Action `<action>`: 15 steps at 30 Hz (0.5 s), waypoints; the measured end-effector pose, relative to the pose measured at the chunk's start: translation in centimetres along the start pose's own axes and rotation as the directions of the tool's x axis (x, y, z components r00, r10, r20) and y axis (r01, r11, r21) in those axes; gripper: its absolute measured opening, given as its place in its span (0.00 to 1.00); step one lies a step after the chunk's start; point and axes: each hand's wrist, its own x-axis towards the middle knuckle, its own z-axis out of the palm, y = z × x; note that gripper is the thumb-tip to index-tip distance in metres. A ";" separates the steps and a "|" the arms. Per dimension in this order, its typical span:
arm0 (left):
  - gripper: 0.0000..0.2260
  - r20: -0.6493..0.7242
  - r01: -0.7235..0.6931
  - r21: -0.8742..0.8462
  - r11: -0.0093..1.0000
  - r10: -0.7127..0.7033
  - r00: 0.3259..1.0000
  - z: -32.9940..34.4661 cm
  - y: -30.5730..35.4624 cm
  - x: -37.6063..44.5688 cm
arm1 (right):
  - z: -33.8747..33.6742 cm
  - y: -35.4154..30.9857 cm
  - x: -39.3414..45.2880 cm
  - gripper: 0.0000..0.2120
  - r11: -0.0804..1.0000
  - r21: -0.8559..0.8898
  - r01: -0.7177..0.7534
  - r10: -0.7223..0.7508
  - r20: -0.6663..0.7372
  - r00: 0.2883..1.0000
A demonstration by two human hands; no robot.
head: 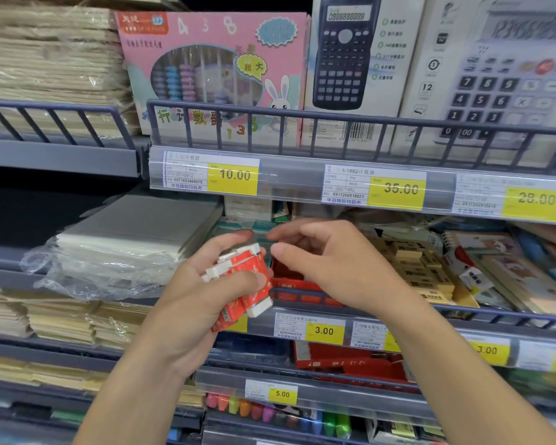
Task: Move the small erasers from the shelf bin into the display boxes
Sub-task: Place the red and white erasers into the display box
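My left hand (pixel 203 290) clutches a bunch of small white erasers in red-orange sleeves (pixel 247 277), held in front of the middle shelf. My right hand (pixel 331 261) hovers just to their right with thumb and fingers apart, holding nothing, its fingertips close to the top of the bunch. Under my right hand sits a red display box (pixel 289 284) on the shelf; my hand hides most of its inside. A teal box (pixel 244 228) stands behind the erasers.
A dark wire rail (pixel 302 298) runs along the shelf front. Yellow erasers in a box (pixel 421 271) lie to the right, plastic-wrapped white paper (pixel 119 245) to the left. Calculator boxes (pixel 353 59) and an abacus box (pixel 212 69) fill the shelf above. Another red box (pixel 350 361) sits one shelf lower.
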 end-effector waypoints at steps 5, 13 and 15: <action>0.28 0.009 0.017 0.005 1.000 -0.017 1.000 0.1 -0.1 -0.1 | 0.7 -1.4 -0.3 0.09 1.000 -0.006 0.027 -0.026 0.157 0.987; 0.27 -0.017 0.016 -0.003 1.000 -0.016 1.000 -0.4 -0.2 -0.4 | 2.1 -1.5 -0.9 0.09 0.997 0.066 -0.033 0.030 0.033 0.999; 0.26 -0.023 -0.005 -0.011 1.000 0.004 1.000 -0.6 -0.1 -0.2 | 2.6 -1.4 -1.1 0.08 0.998 0.067 -0.015 0.018 -0.042 0.999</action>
